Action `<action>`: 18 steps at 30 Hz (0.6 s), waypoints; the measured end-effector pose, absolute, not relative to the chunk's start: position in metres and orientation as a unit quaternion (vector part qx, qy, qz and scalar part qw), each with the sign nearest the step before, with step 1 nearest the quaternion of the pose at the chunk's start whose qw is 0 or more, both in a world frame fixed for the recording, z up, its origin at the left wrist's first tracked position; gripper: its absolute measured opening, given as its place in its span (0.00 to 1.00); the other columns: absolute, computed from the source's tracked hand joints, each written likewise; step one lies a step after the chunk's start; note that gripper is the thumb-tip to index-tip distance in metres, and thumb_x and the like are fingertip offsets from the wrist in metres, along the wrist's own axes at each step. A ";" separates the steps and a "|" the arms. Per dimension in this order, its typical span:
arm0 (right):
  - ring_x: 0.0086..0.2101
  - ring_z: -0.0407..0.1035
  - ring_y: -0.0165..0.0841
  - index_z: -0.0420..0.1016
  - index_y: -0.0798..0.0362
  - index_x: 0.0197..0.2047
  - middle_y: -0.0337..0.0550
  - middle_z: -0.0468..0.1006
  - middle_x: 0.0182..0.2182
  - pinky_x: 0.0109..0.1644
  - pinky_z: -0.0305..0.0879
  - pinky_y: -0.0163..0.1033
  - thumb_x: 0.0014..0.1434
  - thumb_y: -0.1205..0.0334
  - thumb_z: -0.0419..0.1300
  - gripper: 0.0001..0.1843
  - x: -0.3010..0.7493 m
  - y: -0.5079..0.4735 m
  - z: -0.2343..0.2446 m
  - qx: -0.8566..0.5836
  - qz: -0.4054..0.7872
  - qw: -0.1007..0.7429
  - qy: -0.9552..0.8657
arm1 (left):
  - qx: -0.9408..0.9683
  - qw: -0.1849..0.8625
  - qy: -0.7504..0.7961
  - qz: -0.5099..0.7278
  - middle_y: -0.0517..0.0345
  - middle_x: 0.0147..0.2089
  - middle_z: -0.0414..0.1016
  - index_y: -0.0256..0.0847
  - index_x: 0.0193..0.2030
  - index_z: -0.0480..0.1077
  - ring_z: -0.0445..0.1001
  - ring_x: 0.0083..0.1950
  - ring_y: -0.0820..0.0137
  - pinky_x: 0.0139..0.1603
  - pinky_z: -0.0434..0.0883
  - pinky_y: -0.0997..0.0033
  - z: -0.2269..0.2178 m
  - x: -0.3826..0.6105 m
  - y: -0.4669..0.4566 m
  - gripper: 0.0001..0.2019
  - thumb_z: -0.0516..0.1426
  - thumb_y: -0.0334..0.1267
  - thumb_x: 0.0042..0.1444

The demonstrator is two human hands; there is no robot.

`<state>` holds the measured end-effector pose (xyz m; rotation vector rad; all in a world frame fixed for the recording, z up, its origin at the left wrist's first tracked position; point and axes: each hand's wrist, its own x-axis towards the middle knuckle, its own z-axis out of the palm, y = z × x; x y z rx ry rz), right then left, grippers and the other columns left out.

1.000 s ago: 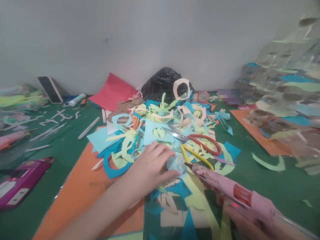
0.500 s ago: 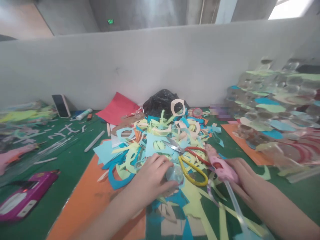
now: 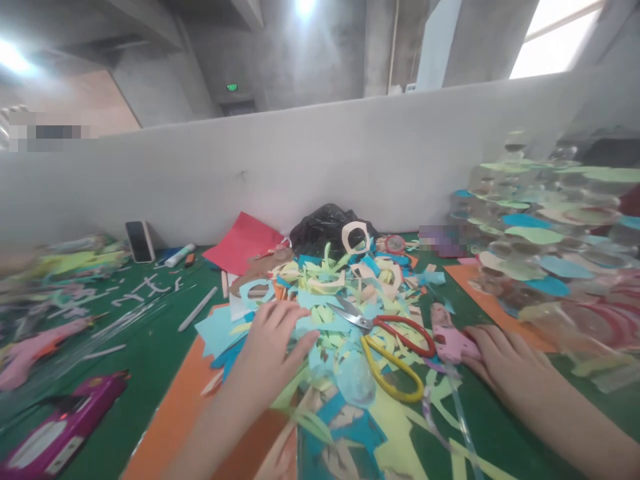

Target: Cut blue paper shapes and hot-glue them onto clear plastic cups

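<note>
My left hand (image 3: 277, 340) hovers over the left side of a heap of cut paper scraps, thumb apart from the fingers and nothing in it. To its right a clear round plastic piece (image 3: 356, 379) rests on the scraps. Scissors (image 3: 365, 323) with one red and one yellow handle lie partly spread on the heap, between my hands. On the right, my right hand (image 3: 500, 353) grips the handle end of a pink hot glue gun (image 3: 453, 341), low at the table. A clear glue stick (image 3: 461, 407) trails from the gun toward me.
At the right stand stacked clear plastic cups with coloured paper layers (image 3: 545, 233). A black plastic bag (image 3: 325, 227) and red paper (image 3: 243, 243) are at the back. A purple device (image 3: 65, 423), another pink glue gun (image 3: 40, 350) and a phone (image 3: 140, 241) are at the left.
My left hand has let go of the clear round plastic piece and moved left. My right hand, with the glue gun, has shifted slightly right. The view has tilted up.
</note>
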<state>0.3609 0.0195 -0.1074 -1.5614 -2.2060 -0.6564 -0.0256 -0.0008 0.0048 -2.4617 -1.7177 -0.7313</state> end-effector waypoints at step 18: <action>0.44 0.73 0.43 0.71 0.60 0.49 0.56 0.77 0.44 0.37 0.68 0.41 0.69 0.70 0.46 0.14 0.278 0.125 0.026 -0.654 -0.197 0.064 -0.727 | -0.632 -0.013 -0.705 -0.323 0.58 0.40 0.70 0.44 0.30 0.64 0.67 0.45 0.65 0.31 0.64 0.75 0.047 -0.054 0.004 0.16 0.51 0.53 0.59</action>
